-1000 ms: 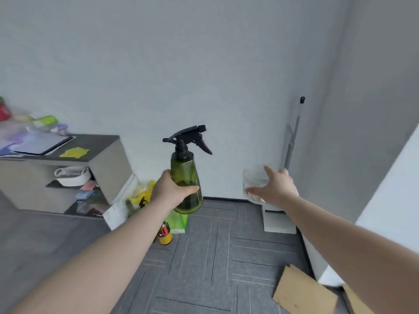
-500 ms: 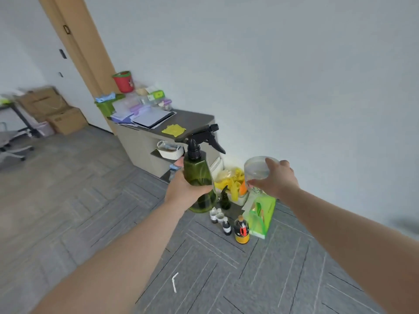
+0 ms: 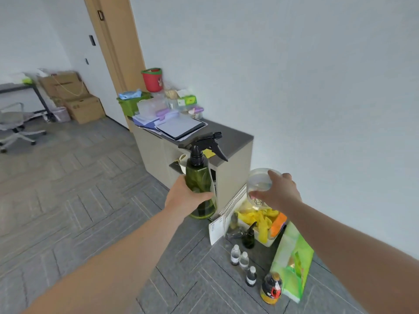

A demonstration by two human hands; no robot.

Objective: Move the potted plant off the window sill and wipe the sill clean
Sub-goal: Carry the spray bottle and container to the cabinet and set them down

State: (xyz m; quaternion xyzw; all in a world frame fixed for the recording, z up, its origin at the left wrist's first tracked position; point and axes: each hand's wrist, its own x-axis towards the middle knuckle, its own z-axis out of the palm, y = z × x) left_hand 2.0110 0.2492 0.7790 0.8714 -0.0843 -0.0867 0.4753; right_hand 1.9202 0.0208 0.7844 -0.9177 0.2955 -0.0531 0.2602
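My left hand (image 3: 184, 198) grips the green spray bottle (image 3: 199, 189) upright, my right hand (image 3: 277, 193) a clear plastic cup (image 3: 258, 182) — both full. Neither window sill nor potted plant is in view; the cabinet (image 3: 233, 141) lies ahead, nearer my left.

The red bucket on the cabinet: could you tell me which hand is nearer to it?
Left. The left hand is below the red bucket, around the spray bottle; the right hand is farther right.
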